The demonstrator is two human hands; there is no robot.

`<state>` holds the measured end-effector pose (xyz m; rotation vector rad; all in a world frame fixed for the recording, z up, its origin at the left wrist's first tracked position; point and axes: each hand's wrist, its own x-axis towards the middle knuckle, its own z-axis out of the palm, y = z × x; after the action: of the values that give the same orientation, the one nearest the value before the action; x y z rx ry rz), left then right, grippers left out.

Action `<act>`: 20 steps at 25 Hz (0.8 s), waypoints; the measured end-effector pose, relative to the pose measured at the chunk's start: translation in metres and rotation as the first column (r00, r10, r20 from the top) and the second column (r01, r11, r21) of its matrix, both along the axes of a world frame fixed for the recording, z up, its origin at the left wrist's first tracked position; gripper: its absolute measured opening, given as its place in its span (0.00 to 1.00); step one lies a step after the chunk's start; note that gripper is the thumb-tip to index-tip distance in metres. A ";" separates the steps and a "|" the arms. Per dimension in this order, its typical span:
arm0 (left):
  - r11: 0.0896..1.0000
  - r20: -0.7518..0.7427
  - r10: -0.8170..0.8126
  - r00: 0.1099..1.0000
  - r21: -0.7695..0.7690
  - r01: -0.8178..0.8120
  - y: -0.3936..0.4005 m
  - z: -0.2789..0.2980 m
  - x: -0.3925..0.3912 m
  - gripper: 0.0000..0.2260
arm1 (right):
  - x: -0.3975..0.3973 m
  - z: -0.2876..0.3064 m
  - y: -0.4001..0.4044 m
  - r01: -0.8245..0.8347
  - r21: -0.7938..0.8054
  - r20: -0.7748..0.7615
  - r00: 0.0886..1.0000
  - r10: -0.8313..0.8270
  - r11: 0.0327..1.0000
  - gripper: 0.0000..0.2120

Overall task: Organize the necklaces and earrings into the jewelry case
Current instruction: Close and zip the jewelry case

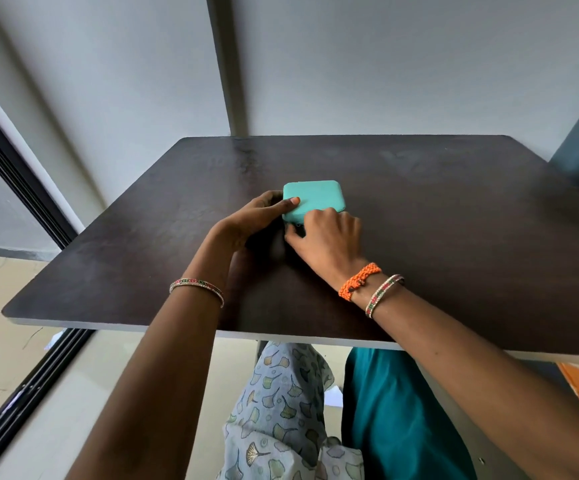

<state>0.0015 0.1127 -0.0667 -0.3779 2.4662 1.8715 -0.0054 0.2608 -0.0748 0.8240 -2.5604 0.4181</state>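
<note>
A small square turquoise jewelry case (315,197) lies closed on the dark wooden table (437,220), near its middle. My left hand (256,220) grips the case's left side, thumb on the lid and fingers curled round the far left corner. My right hand (326,237) is at the case's near edge, its fingers curled over the front rim and thumb down by the zipper area. Whether it pinches a zipper pull is hidden. No necklaces or earrings are in sight.
The table's front edge (177,332) runs across the lower view, with my lap below it. A grey wall and a vertical post (227,64) stand behind the table. A sliding door track (21,393) runs along the floor on the left.
</note>
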 end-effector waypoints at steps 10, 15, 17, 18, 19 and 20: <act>0.999 0.005 0.017 1.000 -0.028 -0.016 0.011 0.000 0.003 0.16 | 0.009 0.000 0.000 -0.027 -0.021 0.059 0.998 0.028 0.999 0.14; 0.999 0.019 0.014 1.000 -0.043 -0.013 0.011 0.000 0.002 0.18 | 0.011 0.003 -0.002 -0.004 -0.040 0.084 0.996 0.007 0.999 0.16; 0.999 0.034 0.007 0.999 -0.033 -0.006 0.009 -0.001 0.000 0.19 | 0.014 0.006 -0.005 0.047 -0.057 0.138 0.990 -0.039 0.997 0.17; 0.999 0.037 0.007 0.999 -0.036 -0.006 0.009 -0.002 0.000 0.20 | 0.016 0.005 -0.007 0.095 -0.093 0.178 0.981 -0.077 0.991 0.16; 0.999 0.034 0.011 0.999 -0.041 -0.010 0.009 -0.003 -0.002 0.19 | 0.018 0.004 -0.010 0.156 -0.147 0.231 0.966 -0.119 0.977 0.15; 0.999 0.028 0.016 0.999 -0.034 -0.015 0.009 -0.003 -0.001 0.19 | 0.021 0.003 -0.013 0.222 -0.203 0.293 0.943 -0.157 0.954 0.14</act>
<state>0.0000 0.1219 -0.0695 -0.4232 2.4864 1.8196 0.0154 0.2477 -0.0720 0.4526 -2.7375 0.8033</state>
